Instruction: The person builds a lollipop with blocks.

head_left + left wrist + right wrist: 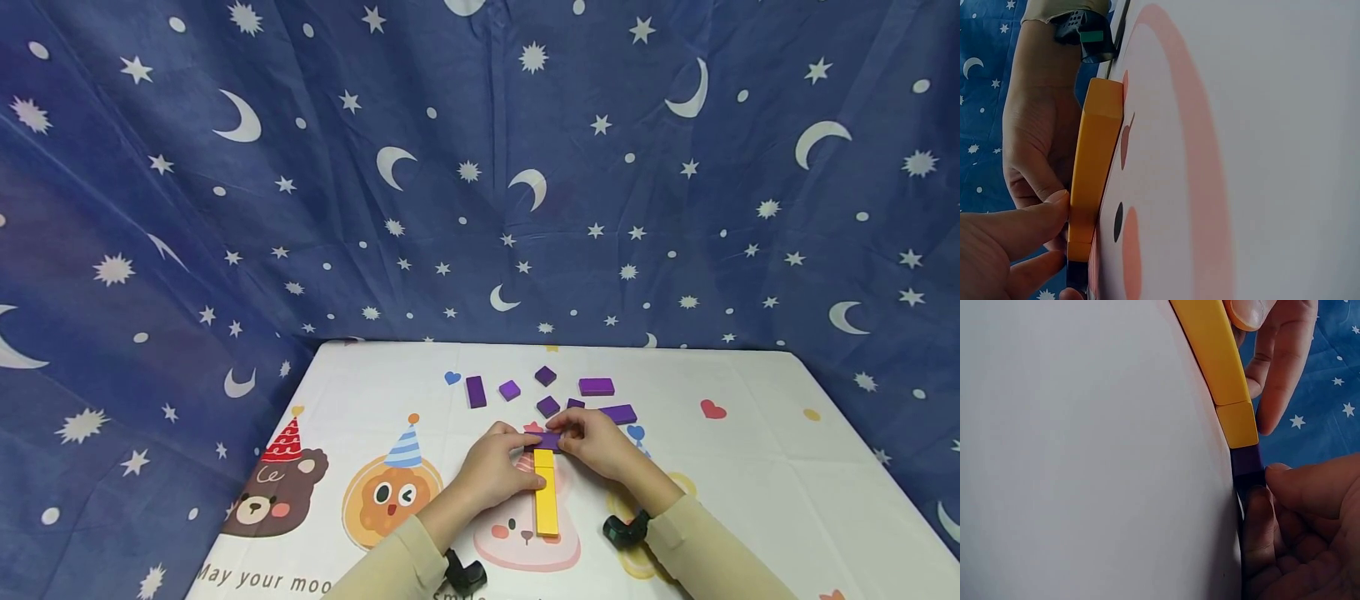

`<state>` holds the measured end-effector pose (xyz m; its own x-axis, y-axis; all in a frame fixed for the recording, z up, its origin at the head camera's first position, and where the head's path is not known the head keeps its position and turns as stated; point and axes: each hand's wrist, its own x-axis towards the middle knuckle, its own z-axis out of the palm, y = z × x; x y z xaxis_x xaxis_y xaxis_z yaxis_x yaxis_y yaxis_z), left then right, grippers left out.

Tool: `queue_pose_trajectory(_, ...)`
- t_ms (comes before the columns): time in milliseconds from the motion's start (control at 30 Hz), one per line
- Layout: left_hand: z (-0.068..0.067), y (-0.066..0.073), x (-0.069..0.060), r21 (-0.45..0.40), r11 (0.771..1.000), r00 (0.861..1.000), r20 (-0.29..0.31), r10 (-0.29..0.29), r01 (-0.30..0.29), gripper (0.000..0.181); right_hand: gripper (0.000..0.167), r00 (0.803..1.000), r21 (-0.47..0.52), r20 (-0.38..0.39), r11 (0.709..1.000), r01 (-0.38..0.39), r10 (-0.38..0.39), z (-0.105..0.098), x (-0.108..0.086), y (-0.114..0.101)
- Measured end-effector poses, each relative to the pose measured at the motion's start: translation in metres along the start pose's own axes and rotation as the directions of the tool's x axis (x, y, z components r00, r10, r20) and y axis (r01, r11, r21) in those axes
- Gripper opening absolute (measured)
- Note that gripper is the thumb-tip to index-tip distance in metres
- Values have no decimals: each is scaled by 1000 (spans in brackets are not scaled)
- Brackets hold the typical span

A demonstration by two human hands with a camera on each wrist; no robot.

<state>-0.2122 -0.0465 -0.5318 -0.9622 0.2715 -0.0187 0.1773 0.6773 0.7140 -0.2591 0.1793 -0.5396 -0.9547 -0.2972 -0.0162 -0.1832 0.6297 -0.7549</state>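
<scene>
A purple block (pixel 546 439) lies crosswise against the far end of a row of yellow blocks, a long one (pixel 547 504) and a short one (pixel 543 458). My right hand (pixel 596 443) pinches the purple block's right end with thumb and index finger; in the right wrist view its dark end (pixel 1247 461) shows by the fingertips. On the other side, my left hand (pixel 495 468) reaches over with fairly straight fingers. Its thumb touches the long yellow block's side, and its index finger meets the purple block's left end.
Several loose purple pieces lie beyond the hands, among them rectangular blocks (pixel 476 392) (pixel 596 387) and small square ones (pixel 510 390) (pixel 545 376). A white cartoon-print cloth (pixel 750 467) covers the table. Behind it hangs a blue star-patterned curtain (pixel 450 208).
</scene>
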Motion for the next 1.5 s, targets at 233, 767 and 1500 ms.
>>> queue_pose_trajectory(233, 0, 0, 0, 12, 1000, 1000, -2, 1, -1, 64, 27, 1000, -14, -10, 1000, -16, 16, 1, 0, -2)
queue_pose_trajectory(767, -1, 4, -1, 26, 1000, 1000, -1, -13, 13, 63, 26, 996, 54, -56, 996, -69, 72, 0, -1, -4)
queue_pose_trajectory(1500, 0, 1, 0, 17, 1000, 1000, -7, -3, 4, 61, 27, 986, 85, -120, 991, -108, 118, -16, 1, -5)
